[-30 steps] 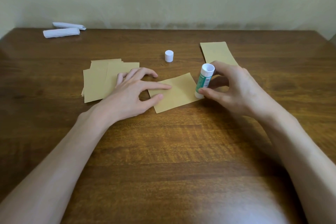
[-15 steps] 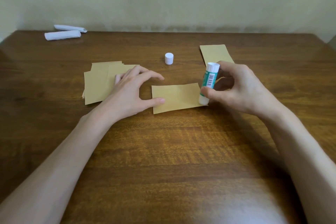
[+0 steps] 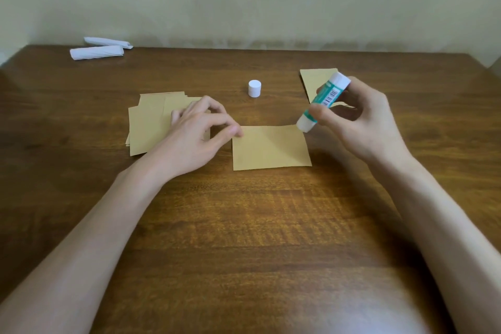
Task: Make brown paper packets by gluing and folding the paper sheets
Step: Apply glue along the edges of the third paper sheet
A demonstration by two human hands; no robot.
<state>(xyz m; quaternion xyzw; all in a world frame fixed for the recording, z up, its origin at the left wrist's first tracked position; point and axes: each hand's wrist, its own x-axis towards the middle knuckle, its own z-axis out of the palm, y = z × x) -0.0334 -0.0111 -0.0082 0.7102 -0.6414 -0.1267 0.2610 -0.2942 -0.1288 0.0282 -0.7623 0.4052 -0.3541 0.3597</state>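
Observation:
A single brown paper sheet point(image 3: 271, 148) lies flat in the middle of the wooden table point(image 3: 244, 225). My right hand point(image 3: 363, 122) grips a green and white glue stick point(image 3: 324, 99), tilted, with its open end down at the sheet's far right corner. My left hand point(image 3: 195, 133) hovers at the sheet's far left corner with curled fingers, a fingertip touching that corner. A stack of brown sheets point(image 3: 147, 125) lies under and behind my left hand. Another brown piece point(image 3: 311, 81) lies behind the glue stick, partly hidden by my right hand.
The glue stick's white cap point(image 3: 254, 88) stands upright behind the sheet. Two white paper rolls point(image 3: 96, 52) lie at the table's far left, close to the wall. The table's far right corner sits near the frame's right edge.
The sheet has turned square to me. My left hand lifted off it and drew back to its far left corner. The glue stick rose from the right edge and tilted towards the far right corner.

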